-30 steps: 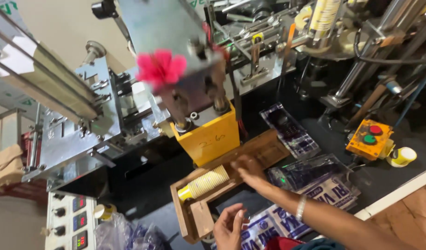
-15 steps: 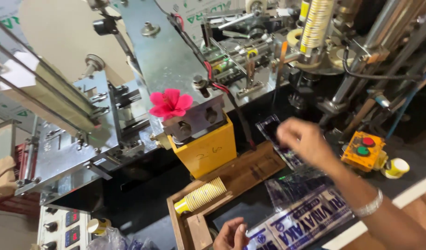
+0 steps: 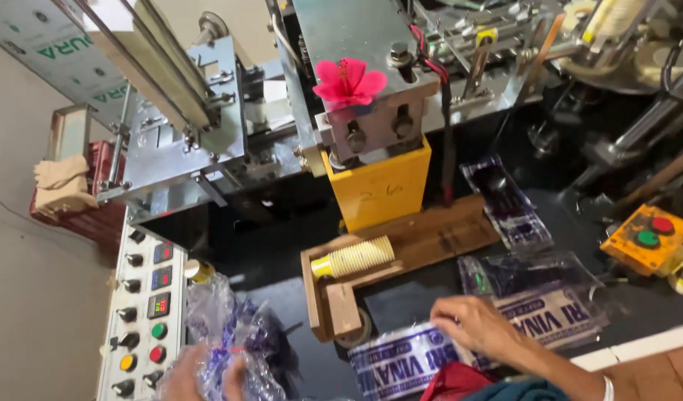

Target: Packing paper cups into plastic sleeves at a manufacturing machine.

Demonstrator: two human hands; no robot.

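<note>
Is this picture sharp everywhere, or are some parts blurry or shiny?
Head view: the pink flower and stack of paper cups are sharp; the left hand in crumpled clear plastic bags is smeared at the bottom edge; the plastic sleeves show pale glare.

Under my right hand (image 3: 471,327) I see a printed blue-and-white plastic bag (image 3: 408,360); more clear bags (image 3: 534,278) lie beyond. My left hand (image 3: 200,375) clutches crumpled bags (image 3: 230,334) beside small red panel displays (image 3: 161,278).
</note>
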